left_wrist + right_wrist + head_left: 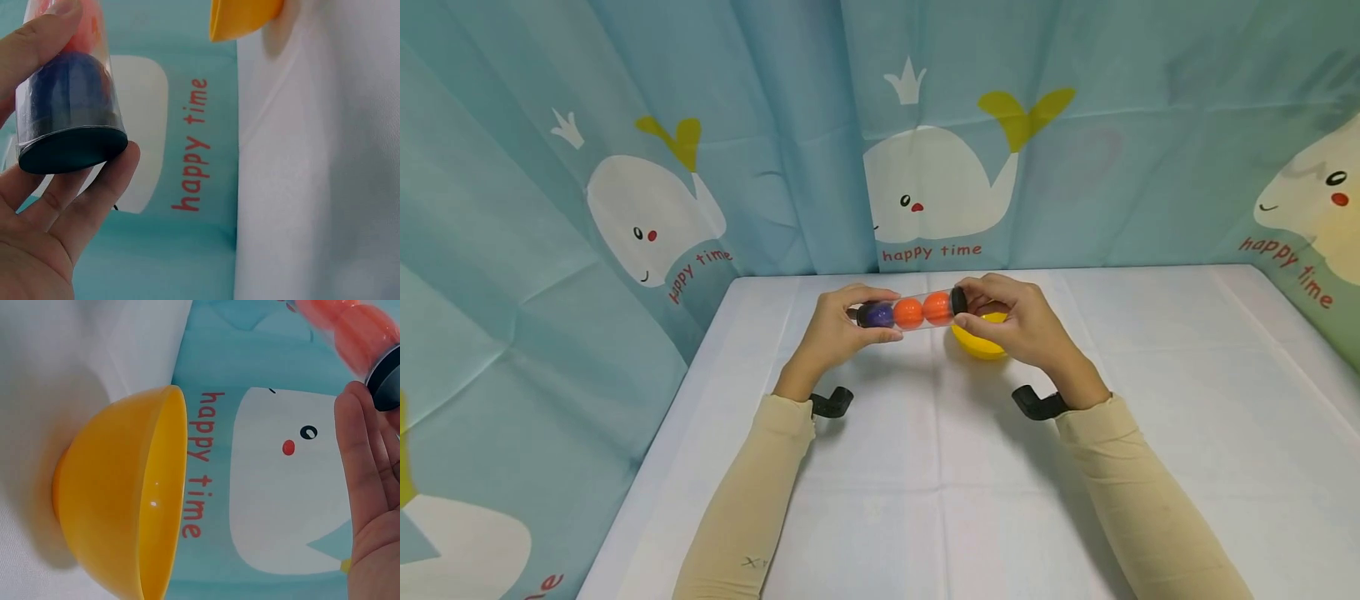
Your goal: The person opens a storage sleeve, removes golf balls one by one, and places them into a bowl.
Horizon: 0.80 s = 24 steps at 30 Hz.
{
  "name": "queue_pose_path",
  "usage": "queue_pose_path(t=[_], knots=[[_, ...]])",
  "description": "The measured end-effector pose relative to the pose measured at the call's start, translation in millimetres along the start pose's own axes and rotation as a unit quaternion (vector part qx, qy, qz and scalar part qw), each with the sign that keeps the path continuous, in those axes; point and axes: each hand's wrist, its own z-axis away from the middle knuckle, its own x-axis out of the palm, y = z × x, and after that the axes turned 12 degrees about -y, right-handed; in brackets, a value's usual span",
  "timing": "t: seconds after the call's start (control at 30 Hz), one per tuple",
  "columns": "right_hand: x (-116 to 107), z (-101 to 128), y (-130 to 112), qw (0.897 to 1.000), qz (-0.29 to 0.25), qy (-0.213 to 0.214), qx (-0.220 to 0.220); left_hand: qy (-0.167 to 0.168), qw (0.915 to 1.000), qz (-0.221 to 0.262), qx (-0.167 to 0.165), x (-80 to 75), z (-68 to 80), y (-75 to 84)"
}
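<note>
Left hand grips the purple-ball end of the clear tube, fingers curled over the top and thumb beneath; the left wrist view confirms fingers wrapped round the tube just above its black end cap. Right hand pinches the opposite end, thumb and fingertips closed on the other black cap. Both hands are therefore engaged, one at each end.

The tube is held clear of the table, above its far middle part. Its long axis runs roughly level from left hand to right hand, across the person's front. Contents, counted from the left-hand end: one purple ball, then two orange balls, packed in line and touching.

Yellow bowl stands on the table directly below the tube's right-hand end, partly hidden by the right hand in the head view. The right hand is the nearer of the two to it. The right wrist view shows the bowl holding nothing.

Beyond the tube hangs a blue curtain printed with white whales.
</note>
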Motion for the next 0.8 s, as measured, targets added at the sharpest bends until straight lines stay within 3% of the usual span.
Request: queue_pose_path(t=[0.17,0.43,0.8], knots=[[-3,0,-1,1.000,-0.011,0.002,0.000,-0.007,0.9996,0.025,-0.006,-2.2,1.1,-2.2],[-20,6,-5,0.995,-0.076,0.061,0.014,0.016,0.9970,0.064,-0.040,-10.2,4.7,-5.4],[-14,4,-1,0.995,-0.048,0.028,0.081,0.031,0.9962,0.070,-0.042,-5.5,3.7,-11.4]])
